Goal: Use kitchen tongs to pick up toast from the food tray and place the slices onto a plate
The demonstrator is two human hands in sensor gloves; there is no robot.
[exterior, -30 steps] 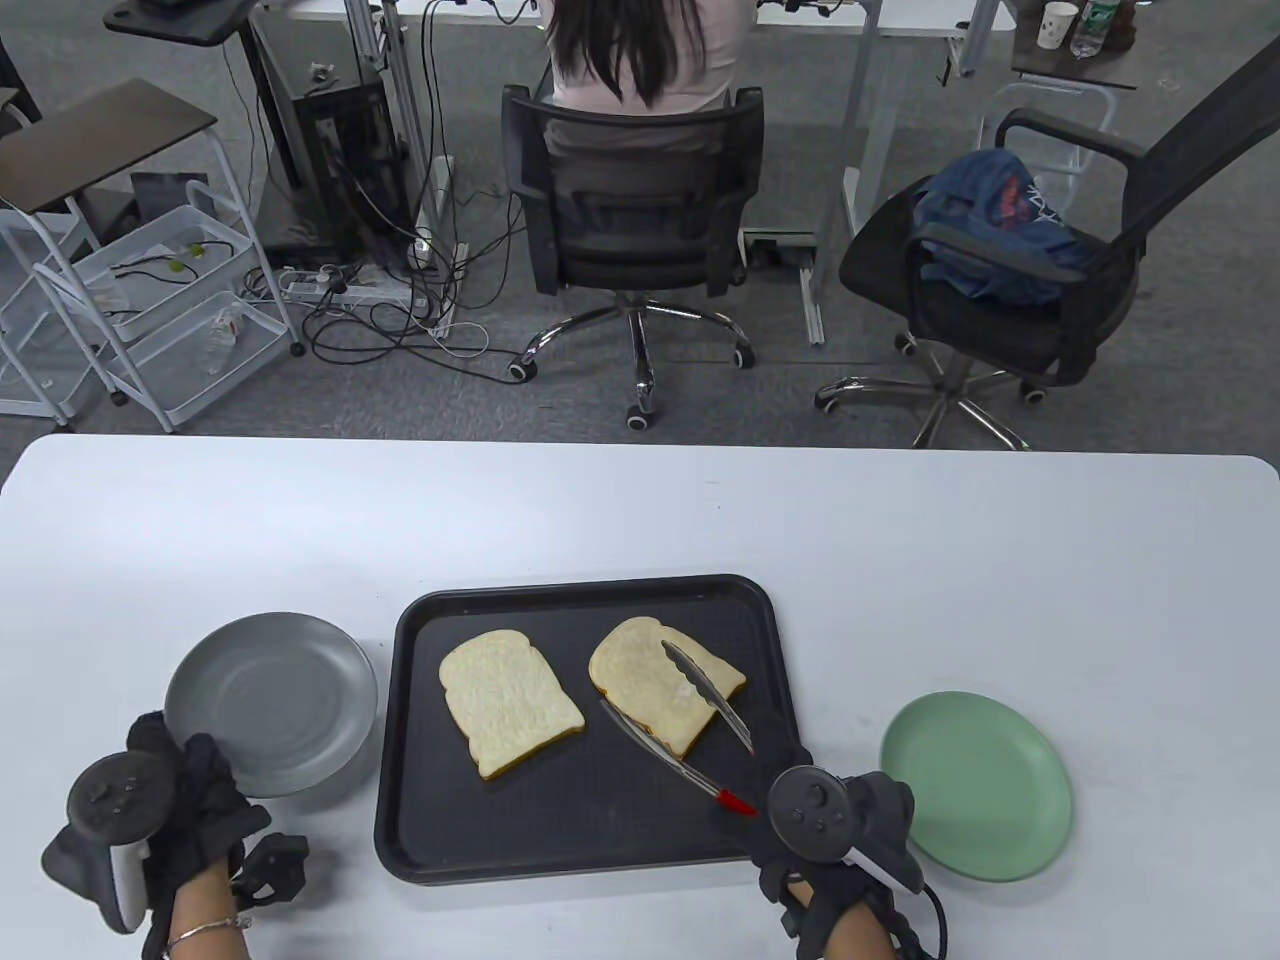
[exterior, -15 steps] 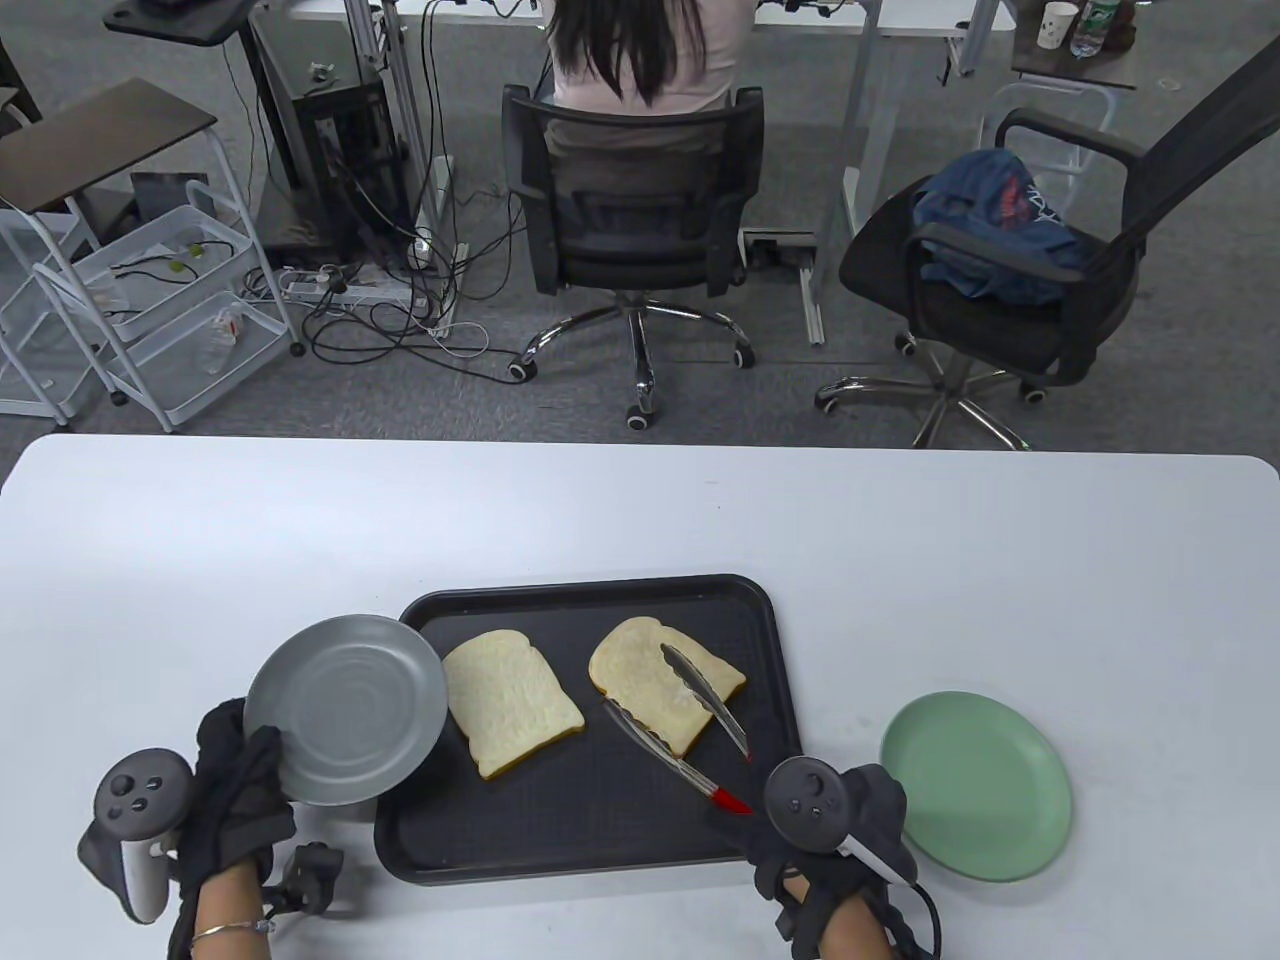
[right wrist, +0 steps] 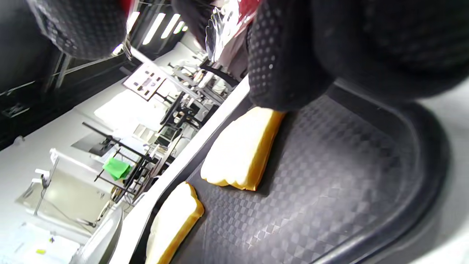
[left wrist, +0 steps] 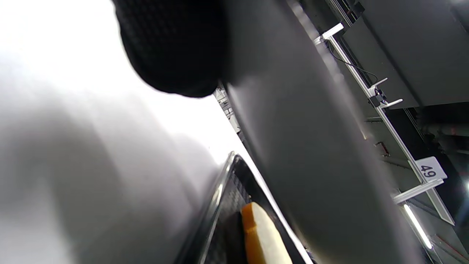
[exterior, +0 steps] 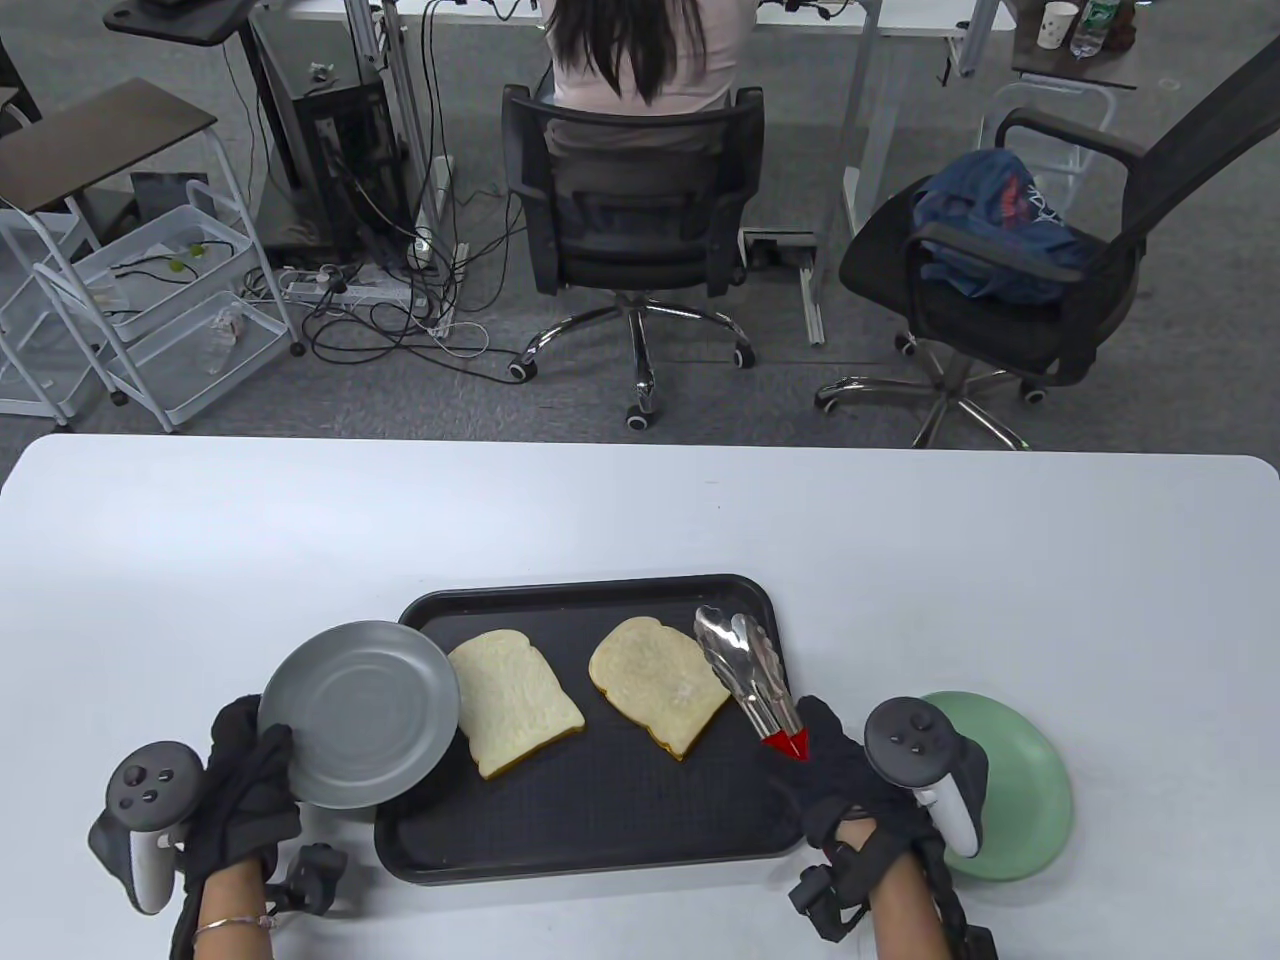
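tongs (exterior: 745, 665): polished shiny metal. tray (exterior: 560, 830): black, matt, checkered texture. grey plate (exterior: 358, 715): smooth, dull sheen. green plate (exterior: 1030, 780): smooth, matt. toast (exterior: 655, 685): porous crumb. table (exterior: 640, 520): smooth white.

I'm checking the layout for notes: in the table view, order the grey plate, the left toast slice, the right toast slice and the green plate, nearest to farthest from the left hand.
1. Grey plate, gripped by the left hand.
2. Left toast slice, beside that plate.
3. Right toast slice, mid-tray.
4. Green plate, far right.
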